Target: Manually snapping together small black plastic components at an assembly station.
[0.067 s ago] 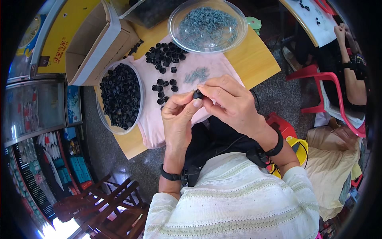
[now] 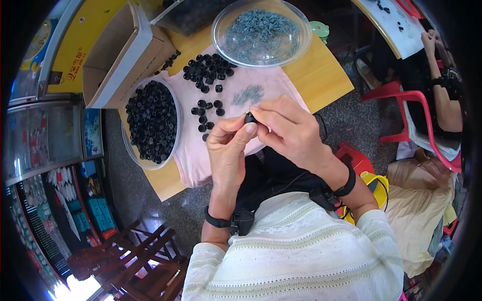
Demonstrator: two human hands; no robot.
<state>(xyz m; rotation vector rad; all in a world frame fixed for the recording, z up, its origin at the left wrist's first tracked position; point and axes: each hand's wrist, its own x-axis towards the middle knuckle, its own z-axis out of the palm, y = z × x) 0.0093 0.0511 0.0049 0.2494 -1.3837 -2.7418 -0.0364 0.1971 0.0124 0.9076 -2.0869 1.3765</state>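
A small black round cap (image 2: 250,118) is held above the near edge of the pink cloth. My left hand (image 2: 226,148) pinches it between thumb and index finger from the left. From the other side, the fingertips of my right hand (image 2: 291,128) close on its top; whether a smaller part sits in them is hidden. Just beyond, on the cloth, lies a loose group of black caps (image 2: 202,119), with a bigger pile of black caps (image 2: 203,70) behind it. Near my right fingers is a little heap of thin grey-green pieces (image 2: 248,94), which look like screws.
A clear tub (image 2: 179,123) full of black caps stands at left, beside an open cardboard box (image 2: 118,60). A clear round bowl (image 2: 261,65) of grey-green pieces sits at the far side of the wooden table (image 2: 326,83). Another person sits on a red chair (image 2: 401,100) at right.
Both hands have shifted very slightly, keeping their pinch on the black cap. Nothing on the table has visibly moved.
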